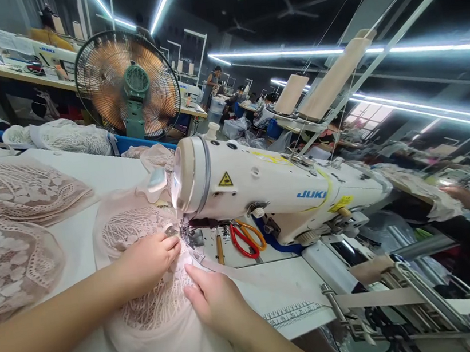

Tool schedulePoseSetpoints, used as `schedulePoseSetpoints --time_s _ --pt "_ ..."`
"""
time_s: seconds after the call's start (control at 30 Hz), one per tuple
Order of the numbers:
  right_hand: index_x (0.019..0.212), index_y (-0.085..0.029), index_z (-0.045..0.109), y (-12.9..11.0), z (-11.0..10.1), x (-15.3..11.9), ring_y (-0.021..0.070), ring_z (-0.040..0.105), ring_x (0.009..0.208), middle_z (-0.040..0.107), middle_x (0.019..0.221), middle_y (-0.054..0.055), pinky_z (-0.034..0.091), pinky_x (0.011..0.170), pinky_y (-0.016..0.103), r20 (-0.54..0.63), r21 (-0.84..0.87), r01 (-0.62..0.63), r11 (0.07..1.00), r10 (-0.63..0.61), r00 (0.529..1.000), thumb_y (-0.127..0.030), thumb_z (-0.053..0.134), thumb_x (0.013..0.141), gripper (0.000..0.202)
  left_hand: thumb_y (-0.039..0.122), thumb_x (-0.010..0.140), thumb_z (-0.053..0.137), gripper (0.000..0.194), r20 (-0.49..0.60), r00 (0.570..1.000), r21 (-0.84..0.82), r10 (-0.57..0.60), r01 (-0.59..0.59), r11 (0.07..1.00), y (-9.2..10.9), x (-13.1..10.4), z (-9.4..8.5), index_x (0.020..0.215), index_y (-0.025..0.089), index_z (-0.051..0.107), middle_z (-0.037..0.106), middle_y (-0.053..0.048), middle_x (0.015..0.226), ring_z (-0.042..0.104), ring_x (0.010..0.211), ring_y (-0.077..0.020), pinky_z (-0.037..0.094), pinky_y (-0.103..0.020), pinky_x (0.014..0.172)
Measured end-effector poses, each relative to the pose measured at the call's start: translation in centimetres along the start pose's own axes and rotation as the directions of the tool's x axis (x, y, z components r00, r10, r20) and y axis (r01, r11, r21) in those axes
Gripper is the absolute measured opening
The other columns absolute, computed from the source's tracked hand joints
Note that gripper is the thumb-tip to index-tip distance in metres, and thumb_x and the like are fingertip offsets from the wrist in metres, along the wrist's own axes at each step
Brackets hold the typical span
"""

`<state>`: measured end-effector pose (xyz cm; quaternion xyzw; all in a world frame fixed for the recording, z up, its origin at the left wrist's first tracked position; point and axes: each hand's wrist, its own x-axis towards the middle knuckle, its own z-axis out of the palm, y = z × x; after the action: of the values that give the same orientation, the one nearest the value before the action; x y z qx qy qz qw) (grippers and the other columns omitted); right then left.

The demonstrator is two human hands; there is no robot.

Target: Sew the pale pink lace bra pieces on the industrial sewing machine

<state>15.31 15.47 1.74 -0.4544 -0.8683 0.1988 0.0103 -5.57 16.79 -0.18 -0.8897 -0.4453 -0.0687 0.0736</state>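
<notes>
A pale pink lace piece point(148, 308) lies under the needle end of a white sewing machine point(235, 176). My left hand point(149, 262) rests on the lace just left of the presser foot, its fingers bent together at a small metallic part; what they pinch is hard to make out. Nearer the front, my right hand point(213, 294) holds the edge of the lace piece between thumb and fingers, close to a narrow strip running to the machine. Scissors point(247, 239) with red and orange handles lie behind the needle area.
More lace pieces point(12, 194) are stacked at the left. A green fan point(128, 86) stands behind the table. Thread cones point(337, 76) rise behind the machine, and a metal strip feeder point(390, 300) is at the right. People work farther back.
</notes>
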Motion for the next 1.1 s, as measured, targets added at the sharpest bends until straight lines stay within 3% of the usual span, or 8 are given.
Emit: schedulePoseSetpoints --time_s 0.17,0.5,0.67,0.87,1.0,1.1 --pt "0.118 -0.017 0.065 0.0 -0.5 0.5 0.0232 0.061 0.075 0.071 0.084 0.008 0.031 0.057 0.031 0.005 -0.029 -0.005 1.000 0.006 1.000 -0.030 0.049 0.093 0.033 0.000 0.073 0.057 0.051 0.093 0.995 0.014 -0.043 0.041 0.999 0.1 0.8 -0.4 0.122 0.007 0.069 0.069 -0.016 0.127 0.064 0.101 -0.0294 0.055 -0.037 0.078" --pt "0.130 -0.016 0.062 -0.1 -1.1 1.0 0.0261 0.066 0.084 0.074 0.094 0.011 0.039 0.063 0.032 0.045 -0.070 -0.007 0.997 0.010 0.999 -0.032 0.049 0.093 0.042 0.003 0.077 0.059 0.046 0.028 0.999 -0.005 -0.028 0.028 1.000 -0.2 0.9 0.1 0.121 0.005 0.069 0.069 -0.019 0.126 0.065 0.095 -0.0305 0.056 -0.040 0.079" --pt "0.143 -0.017 0.052 -0.3 -1.5 1.6 0.0273 0.070 0.094 0.075 0.106 0.012 0.043 0.067 0.033 0.069 -0.076 -0.025 0.997 0.030 0.997 -0.033 0.047 0.095 0.051 0.001 0.080 0.054 0.047 0.054 0.996 0.028 -0.073 0.071 0.997 -0.8 1.1 0.2 0.124 0.005 0.068 0.067 -0.018 0.131 0.066 0.099 -0.0317 0.057 -0.041 0.080" --pt "0.135 -0.022 0.058 -0.5 -1.7 1.9 0.0262 0.069 0.082 0.076 0.095 0.009 0.035 0.057 0.031 0.047 -0.157 -0.071 0.985 0.079 0.996 -0.035 0.046 0.097 0.042 -0.003 0.078 0.053 0.041 0.054 0.990 0.024 -0.132 0.130 0.991 -1.4 1.7 -0.5 0.110 0.009 0.074 0.070 -0.018 0.125 0.066 0.105 -0.0335 0.058 -0.044 0.083" --pt "0.125 -0.026 0.063 0.4 -1.3 -0.1 0.0215 0.063 0.073 0.070 0.091 0.006 0.031 0.054 0.030 -0.082 -0.230 0.006 0.973 -0.026 0.996 -0.028 0.046 0.095 0.034 -0.001 0.079 0.049 0.038 -0.040 0.991 0.043 -0.130 0.132 0.990 -0.5 -0.1 -0.9 0.100 0.015 0.075 0.067 -0.017 0.131 0.062 0.117 -0.0345 0.055 -0.052 0.094" --pt "0.102 -0.025 0.066 1.4 -0.9 -1.9 0.0194 0.059 0.076 0.064 0.092 0.004 0.030 0.055 0.029 -0.092 -0.271 0.129 0.954 -0.159 0.983 -0.015 0.056 0.081 0.026 0.018 0.085 0.056 0.032 -0.116 0.974 0.040 -0.197 0.203 0.978 1.3 -3.0 -1.4 0.112 0.021 0.072 0.058 -0.015 0.144 0.049 0.133 -0.0398 0.046 -0.066 0.102"
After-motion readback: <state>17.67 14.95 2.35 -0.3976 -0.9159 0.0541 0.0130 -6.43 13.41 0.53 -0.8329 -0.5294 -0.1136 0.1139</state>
